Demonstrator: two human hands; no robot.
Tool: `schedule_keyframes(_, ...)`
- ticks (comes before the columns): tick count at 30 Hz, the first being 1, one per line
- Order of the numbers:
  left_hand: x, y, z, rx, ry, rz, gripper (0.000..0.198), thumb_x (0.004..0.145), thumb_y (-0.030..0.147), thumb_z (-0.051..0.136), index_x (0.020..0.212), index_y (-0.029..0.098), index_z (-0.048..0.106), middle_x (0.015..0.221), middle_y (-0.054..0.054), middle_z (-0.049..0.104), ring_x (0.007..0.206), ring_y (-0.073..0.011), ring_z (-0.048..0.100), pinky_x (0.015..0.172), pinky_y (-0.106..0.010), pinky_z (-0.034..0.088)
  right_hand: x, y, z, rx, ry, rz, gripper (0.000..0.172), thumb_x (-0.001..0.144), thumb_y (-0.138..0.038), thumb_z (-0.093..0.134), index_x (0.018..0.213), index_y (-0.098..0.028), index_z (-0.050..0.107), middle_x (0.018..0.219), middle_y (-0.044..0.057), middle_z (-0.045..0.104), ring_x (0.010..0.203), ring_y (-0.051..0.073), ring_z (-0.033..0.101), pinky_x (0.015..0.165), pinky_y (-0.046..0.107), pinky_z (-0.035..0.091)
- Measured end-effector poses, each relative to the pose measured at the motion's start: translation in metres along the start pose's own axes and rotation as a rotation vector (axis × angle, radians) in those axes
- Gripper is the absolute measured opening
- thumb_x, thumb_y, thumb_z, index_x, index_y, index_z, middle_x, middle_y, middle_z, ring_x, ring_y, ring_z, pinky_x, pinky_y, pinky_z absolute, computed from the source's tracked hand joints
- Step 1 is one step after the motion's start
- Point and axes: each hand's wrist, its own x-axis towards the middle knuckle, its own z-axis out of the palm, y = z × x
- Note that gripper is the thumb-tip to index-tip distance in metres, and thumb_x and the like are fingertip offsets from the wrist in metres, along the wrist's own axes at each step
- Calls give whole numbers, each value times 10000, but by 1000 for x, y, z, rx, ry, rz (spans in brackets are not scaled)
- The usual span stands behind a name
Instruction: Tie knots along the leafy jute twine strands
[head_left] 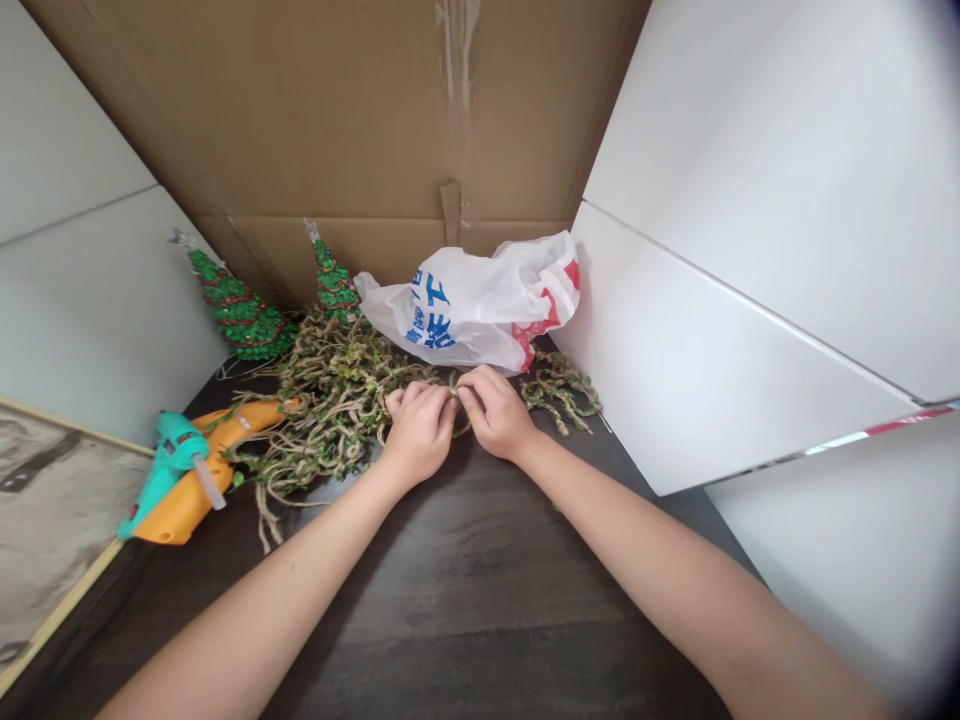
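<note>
My left hand (418, 432) and my right hand (495, 412) meet at the centre, with their fingertips pinching a strand of jute twine with green leaves (450, 392). This strand runs out of a tangled heap of the same leafy twine (330, 400), which lies just left of my hands. A shorter tangle (559, 392) lies to the right of my right hand. Left of the heap rests a teal hot glue gun (172, 462) on an orange stand (196, 500), with a glue stick in it.
Behind the heap stand two small green sequinned cone trees (238, 310) (331, 282), and a white plastic bag with blue and red print (465, 305) lies beside them. Cardboard (337, 120) backs the dark wood table (465, 590), with white panels (720, 340) to the right and a framed picture (52, 510) at left.
</note>
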Motion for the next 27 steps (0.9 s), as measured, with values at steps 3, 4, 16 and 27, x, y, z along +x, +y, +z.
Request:
schedule_keyframes(3, -1, 0, -2, -24, -24, 65, 258, 1014, 259, 411, 819, 186, 564, 847, -47, 669, 957, -231, 557, 860, -424, 281, -1, 0, 1, 38, 15, 7, 207, 1033, -277, 392, 978, -196, 574, 916, 79, 608, 880, 207, 572, 820, 348, 462)
schedule_keyframes(4, -2, 0, -2, -46, -20, 90, 260, 1016, 259, 414, 822, 186, 570, 849, -44, 672, 960, -229, 558, 869, -427, 281, -1, 0, 2, 52, 24, 27, 218, 1036, -283, 386, 977, -195, 577, 918, 79, 615, 880, 205, 576, 820, 344, 463)
schedule_keyframes(16, -3, -4, -3, -323, 118, 176, 261, 1026, 251, 409, 900, 188, 628, 833, -53, 652, 853, -204, 559, 816, -370, 431, -1, 5, 5, 26, -110, 170, 214, 1021, -266, 378, 980, -214, 582, 848, 33, 686, 744, 174, 624, 699, 282, 412)
schedule_keyframes(27, -4, -1, -2, -342, 228, 189, 231, 1028, 215, 401, 890, 186, 583, 840, -58, 629, 836, -193, 558, 780, -343, 469, -3, 3, 4, 43, -58, 140, 274, 1039, -323, 352, 939, -218, 584, 899, 60, 668, 838, 181, 632, 743, 278, 439)
